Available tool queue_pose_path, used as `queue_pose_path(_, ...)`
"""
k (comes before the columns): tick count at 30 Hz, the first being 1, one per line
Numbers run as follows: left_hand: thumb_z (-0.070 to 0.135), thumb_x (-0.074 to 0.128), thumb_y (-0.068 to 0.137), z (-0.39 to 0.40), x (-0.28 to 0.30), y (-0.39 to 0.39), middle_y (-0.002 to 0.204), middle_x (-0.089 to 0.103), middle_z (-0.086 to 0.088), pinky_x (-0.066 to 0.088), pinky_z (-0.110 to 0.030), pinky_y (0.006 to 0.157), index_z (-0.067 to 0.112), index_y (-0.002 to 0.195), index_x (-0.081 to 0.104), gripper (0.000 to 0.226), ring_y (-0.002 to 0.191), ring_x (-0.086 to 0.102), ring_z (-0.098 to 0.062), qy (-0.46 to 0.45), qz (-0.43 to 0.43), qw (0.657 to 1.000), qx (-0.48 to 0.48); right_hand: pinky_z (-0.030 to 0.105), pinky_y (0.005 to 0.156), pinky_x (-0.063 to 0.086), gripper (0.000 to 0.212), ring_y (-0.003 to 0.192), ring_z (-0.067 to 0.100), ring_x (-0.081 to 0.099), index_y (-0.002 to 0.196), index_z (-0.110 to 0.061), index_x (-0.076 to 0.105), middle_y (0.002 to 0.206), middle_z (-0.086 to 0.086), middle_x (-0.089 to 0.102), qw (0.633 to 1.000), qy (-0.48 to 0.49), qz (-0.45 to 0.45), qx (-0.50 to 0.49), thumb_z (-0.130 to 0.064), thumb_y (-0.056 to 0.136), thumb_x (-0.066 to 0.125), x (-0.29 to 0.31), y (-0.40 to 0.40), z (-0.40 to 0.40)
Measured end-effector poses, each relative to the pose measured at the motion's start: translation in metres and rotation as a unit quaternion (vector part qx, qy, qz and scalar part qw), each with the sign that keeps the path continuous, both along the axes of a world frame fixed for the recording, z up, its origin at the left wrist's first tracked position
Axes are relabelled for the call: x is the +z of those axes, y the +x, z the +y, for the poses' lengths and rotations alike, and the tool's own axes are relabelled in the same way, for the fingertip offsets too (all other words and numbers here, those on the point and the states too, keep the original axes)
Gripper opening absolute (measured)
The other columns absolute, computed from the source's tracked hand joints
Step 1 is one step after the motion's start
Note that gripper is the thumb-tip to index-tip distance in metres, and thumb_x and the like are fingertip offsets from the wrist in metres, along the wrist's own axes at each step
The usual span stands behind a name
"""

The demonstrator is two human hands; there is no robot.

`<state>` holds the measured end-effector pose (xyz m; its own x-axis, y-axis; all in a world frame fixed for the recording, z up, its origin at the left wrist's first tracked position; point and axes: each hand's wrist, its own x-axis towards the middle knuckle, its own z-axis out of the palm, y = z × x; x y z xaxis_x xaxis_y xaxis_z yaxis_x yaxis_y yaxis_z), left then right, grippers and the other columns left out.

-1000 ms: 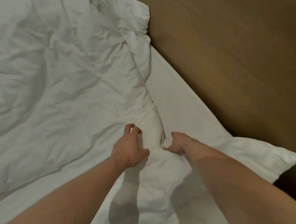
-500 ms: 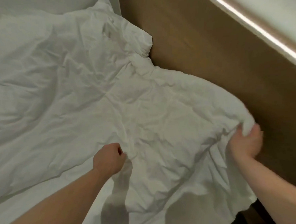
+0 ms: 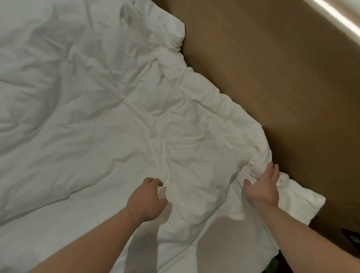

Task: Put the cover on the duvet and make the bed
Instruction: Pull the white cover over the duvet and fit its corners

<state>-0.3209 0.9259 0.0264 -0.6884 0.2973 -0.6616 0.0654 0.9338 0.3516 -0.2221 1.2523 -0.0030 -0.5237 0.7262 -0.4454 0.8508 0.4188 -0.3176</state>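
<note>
A rumpled white duvet (image 3: 102, 111) in its white cover spreads over the bed and fills most of the view. Its right edge runs along the brown wooden panel. My right hand (image 3: 262, 187) grips a bunched corner of the duvet (image 3: 259, 159) at that right edge, fingers wrapped into the fabric. My left hand (image 3: 147, 198) rests on the duvet near the lower middle, fingers curled and pinching a small fold of the cover. A loose flap of white cover (image 3: 299, 203) sticks out past my right hand toward the panel.
A brown wooden panel (image 3: 275, 68) borders the bed on the right, with a lit strip (image 3: 335, 13) along its top at the upper right. A dark object (image 3: 355, 237) lies at the lower right by the bed's edge.
The duvet was pulled out to the right over the bare sheet. My right hand has since come back down and left with the bunched corner. My left hand stays near the middle.
</note>
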Motion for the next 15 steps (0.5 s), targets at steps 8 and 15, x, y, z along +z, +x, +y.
queue_pose_path(8, 0.047, 0.061, 0.085, -0.073, 0.005, 0.106, 0.111, 0.046, 0.021, 0.05, -0.03, 0.068, 0.038, 0.109, 0.054, 0.027, 0.087, 0.058, -0.005, 0.059, 0.062, 0.995, 0.042, 0.041, 0.103, 0.049, 0.074, 0.129, 0.024, 0.043, 0.146, -0.026, 0.033, 0.144, -0.003, 0.023, 0.988, -0.083, -0.114, 0.07, -0.043, 0.086, 0.074, -0.006, 0.152, -0.098)
queue_pose_path(15, 0.075, 0.045, 0.063, -0.121, -0.025, 0.195, 0.116, 0.049, 0.015, 0.048, -0.027, 0.085, 0.034, 0.113, 0.056, 0.066, 0.104, 0.059, -0.01, -0.018, -0.104, 0.993, 0.046, 0.045, 0.114, 0.032, 0.104, 0.149, 0.026, 0.02, 0.158, -0.041, 0.011, 0.164, -0.006, 0.01, 0.891, -0.127, -0.194, 0.391, -0.059, 0.075, 0.07, -0.042, 0.188, -0.17)
